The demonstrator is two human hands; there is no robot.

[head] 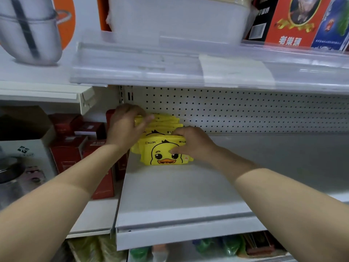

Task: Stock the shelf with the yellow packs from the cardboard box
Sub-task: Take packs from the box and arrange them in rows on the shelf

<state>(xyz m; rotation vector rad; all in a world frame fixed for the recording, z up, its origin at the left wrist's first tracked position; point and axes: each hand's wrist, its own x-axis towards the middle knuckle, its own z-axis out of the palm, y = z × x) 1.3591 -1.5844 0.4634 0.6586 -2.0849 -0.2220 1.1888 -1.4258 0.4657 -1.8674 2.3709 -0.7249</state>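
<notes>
Several yellow packs with a duck face stand upright in a row at the back left of the grey shelf (188, 190). The front yellow pack (162, 154) faces me. My right hand (190, 142) grips its top right edge, thumb on its face and fingers curled over the top. My left hand (126, 125) rests on the packs behind (164, 120), with its fingers curled over their top edges. The cardboard box is out of view.
A white pegboard wall (245, 110) backs the shelf, and a shelf with a clear price rail (170, 72) hangs close above. Red boxes (68, 156) fill the bay to the left. Bottles and bags sit on the shelf below (226, 244).
</notes>
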